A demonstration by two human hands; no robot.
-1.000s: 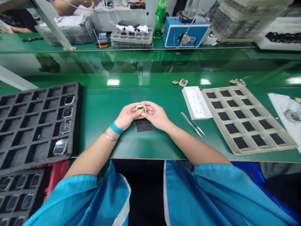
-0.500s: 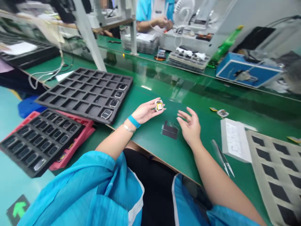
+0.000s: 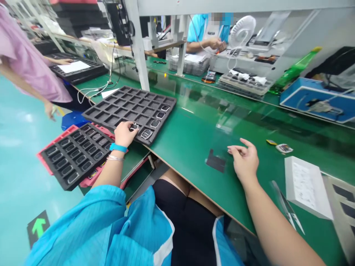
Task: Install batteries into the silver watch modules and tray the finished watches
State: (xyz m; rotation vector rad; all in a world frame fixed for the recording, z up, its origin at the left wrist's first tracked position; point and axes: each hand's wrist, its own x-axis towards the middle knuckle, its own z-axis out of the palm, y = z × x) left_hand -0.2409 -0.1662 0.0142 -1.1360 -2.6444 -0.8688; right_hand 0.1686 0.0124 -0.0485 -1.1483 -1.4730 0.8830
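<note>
My left hand [image 3: 124, 133] is over the near edge of a large black foam tray [image 3: 115, 120]. Its thumb and fingers pinch a small square watch case [image 3: 134, 126] at one of the tray's pockets; whether the case rests on the bottom I cannot tell. Beside it, another watch case [image 3: 146, 133] lies in the corner pocket, and more line the right-hand column. My right hand [image 3: 246, 159] hovers above the green mat with its fingers loosely bent and apart, holding nothing. Left of it lies a dark film piece [image 3: 215, 161] on a clear sheet.
A second black tray [image 3: 79, 155] full of watch parts sits on a red tray at left. Tweezers [image 3: 287, 207], a white box [image 3: 306, 186] and a small part with a yellow tab [image 3: 283, 148] lie at right. Two co-workers are nearby, one in pink [image 3: 33, 55].
My left hand has moved left with the watch case, from over the mat to the large tray. My right hand stays above the mat. The view has turned left.
</note>
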